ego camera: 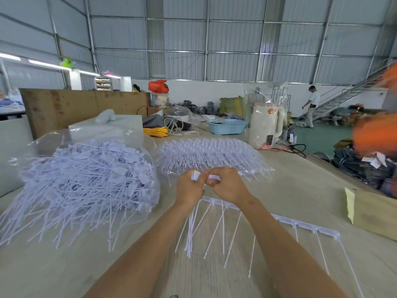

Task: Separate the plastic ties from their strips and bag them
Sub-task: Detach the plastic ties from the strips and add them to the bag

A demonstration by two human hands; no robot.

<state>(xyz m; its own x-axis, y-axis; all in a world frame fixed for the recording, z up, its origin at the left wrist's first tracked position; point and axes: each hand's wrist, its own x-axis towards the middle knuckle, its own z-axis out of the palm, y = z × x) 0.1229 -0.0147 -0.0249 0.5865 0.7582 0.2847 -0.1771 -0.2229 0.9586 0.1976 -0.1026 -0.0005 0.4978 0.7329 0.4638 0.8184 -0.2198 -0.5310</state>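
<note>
Nearest the camera, a strip (305, 224) of white plastic ties lies across the pale worktop (300, 186), its remaining ties (234, 237) fanned toward the viewer, probably so each head can be reached in turn. Just beyond it the two hands meet above the worktop. The left hand (190, 188) has its grip clenched round a bundle of loose ties (190, 231), their tails hanging down below the fist, apparently collected there to save trips to the bag. The right hand (228, 186) pinches a white tie head (214, 177) against the left hand, seemingly adding or twisting off one more. To the left, an open clear bag (90, 175) holds a large heap of separated ties, its mouth facing the person for easy filling. Straight ahead, beyond the hands, a stack of full strips (210, 155) waits within reach. Farther back stand a blue basket (226, 126), a coil of yellow cable (155, 131) and a white kettle (265, 125) under plastic wrap
</note>
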